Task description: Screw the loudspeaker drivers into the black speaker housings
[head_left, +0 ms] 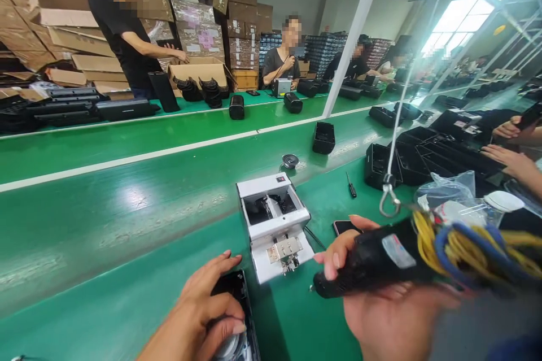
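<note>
Right hand (381, 316) wrapped round a black electric screwdriver (372, 262), yellow and blue wires (461, 253) bunched at its tail. Left hand (201, 310) closed on a black speaker housing (237, 290), round speaker unit (231, 347) showing inside, on the green counter (127, 316), beside a white screw feeder (275, 225).

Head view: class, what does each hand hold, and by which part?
The right hand grips a black power tool around its body; the left hand holds a black speaker casing by its edge.
</note>
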Tool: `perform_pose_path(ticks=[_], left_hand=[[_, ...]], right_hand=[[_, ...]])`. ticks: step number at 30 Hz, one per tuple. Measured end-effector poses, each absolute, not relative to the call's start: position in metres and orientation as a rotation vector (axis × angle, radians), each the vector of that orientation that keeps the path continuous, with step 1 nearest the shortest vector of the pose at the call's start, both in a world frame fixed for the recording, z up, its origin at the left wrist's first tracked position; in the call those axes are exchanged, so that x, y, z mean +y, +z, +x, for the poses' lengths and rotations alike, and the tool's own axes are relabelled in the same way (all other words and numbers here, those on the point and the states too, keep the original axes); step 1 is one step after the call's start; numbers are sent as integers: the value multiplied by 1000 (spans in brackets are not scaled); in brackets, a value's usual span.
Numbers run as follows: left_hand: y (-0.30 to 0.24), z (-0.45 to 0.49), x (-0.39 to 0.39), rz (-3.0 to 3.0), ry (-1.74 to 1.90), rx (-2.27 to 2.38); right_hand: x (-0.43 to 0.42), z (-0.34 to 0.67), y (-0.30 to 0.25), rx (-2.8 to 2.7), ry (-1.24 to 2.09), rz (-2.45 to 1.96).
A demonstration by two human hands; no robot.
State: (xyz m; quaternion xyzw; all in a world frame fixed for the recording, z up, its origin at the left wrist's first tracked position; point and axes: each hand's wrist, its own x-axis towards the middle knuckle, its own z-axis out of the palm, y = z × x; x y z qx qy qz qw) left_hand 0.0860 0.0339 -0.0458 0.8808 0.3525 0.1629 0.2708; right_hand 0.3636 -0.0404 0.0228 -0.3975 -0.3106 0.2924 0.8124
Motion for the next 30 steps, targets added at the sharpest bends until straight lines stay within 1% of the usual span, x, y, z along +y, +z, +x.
perform_pose_path(ticks=[4, 8, 12, 17, 20, 23, 26, 30], left_hand=[[-27, 84, 35, 2242, 549, 1030], [-10, 83, 39, 2116, 622, 1008], [5, 80, 39, 1974, 808, 1062], [5, 72, 32, 1898, 954, 1141], [0, 70, 23, 1844, 989, 1107], [-9, 76, 12, 1890, 955, 1075], [-20, 86, 0, 2017, 947, 952], [-31, 94, -9, 2106, 976, 833]], right_hand=[[-47, 373, 40, -703, 694, -856], [-54, 367, 37, -705, 693, -854], [-57, 358, 5, -774, 683, -894], [-62, 351, -53, -1015, 472, -1101], [-63, 346, -64, -1006, 531, -1079], [-63, 338, -46, -866, 674, -1048], [-65, 329, -11, -822, 779, -839], [-60, 314, 28, -865, 784, -684]])
